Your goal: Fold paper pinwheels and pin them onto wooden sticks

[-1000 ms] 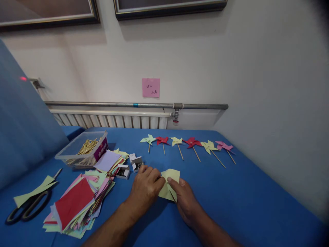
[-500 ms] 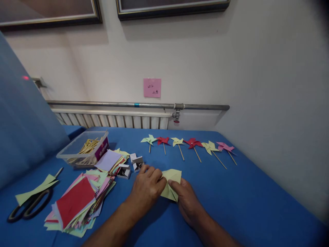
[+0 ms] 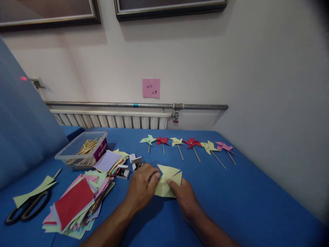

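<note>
A pale yellow square of paper (image 3: 164, 187) with slits cut in from its corners is held up above the table, in front of me. My right hand (image 3: 187, 199) grips its right side, the thumb lying on the face and the fingers behind. At the left edge of the paper is my left hand (image 3: 143, 185), its fingers curled and pinching that edge; the fingertips are partly hidden. Just beyond the left hand, small white boxes (image 3: 123, 172) hold dark little metal pieces.
A stack of coloured paper squares (image 3: 74, 202) lies at the left, beside scissors (image 3: 34, 207) with pale green paper across them. Behind stands a clear plastic tub (image 3: 74, 145) of wooden sticks. Several finished pinwheels (image 3: 192, 143) line the back of the blue table (image 3: 231, 206).
The yellow paper has opened flatter, with its cut upper flap now showing. My left hand has shifted slightly left and down along its edge. My right hand keeps its grip.
</note>
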`<state>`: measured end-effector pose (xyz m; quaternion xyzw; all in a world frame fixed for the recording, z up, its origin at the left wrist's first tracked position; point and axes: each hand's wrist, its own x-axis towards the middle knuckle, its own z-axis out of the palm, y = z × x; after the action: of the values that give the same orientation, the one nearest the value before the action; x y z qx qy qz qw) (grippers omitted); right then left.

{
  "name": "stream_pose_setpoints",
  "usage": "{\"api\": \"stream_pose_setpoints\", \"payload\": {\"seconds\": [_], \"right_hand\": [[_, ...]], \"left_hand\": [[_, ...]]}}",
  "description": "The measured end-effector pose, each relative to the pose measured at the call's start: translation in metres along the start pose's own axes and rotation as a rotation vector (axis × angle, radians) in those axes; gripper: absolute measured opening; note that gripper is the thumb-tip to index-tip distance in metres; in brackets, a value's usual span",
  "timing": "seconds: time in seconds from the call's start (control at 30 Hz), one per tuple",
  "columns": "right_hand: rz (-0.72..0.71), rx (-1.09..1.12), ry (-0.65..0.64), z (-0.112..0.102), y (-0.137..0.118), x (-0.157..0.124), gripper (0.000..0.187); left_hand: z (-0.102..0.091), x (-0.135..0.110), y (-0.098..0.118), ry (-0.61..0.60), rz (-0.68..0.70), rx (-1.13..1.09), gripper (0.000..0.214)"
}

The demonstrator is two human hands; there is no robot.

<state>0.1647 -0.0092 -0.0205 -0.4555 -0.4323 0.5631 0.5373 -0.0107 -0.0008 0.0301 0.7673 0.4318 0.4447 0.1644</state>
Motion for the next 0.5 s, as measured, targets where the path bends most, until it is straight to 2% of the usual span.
{"api": "stream_pose_setpoints", "payload": {"seconds": [0.1, 0.17, 0.27, 0.5], "right_hand": [[0.001, -0.055, 0.005, 0.0, -0.004, -0.002, 0.047], [-0.005, -0.086, 0.012, 0.001, -0.005, -0.002, 0.047], [-0.025, -0.132, 0.013, 0.002, -0.007, -0.003, 0.045], [-0.016, -0.177, -0.007, 0.005, -0.011, -0.005, 0.043]], "left_hand": [[0.0, 0.006, -0.003, -0.119, -0.45, -0.354, 0.03], [0.002, 0.008, -0.004, -0.211, -0.606, -0.557, 0.034], [0.006, 0.007, -0.002, -0.257, -0.683, -0.703, 0.036], [0.012, 0.006, 0.0, -0.215, -0.75, -0.8, 0.036]]}}
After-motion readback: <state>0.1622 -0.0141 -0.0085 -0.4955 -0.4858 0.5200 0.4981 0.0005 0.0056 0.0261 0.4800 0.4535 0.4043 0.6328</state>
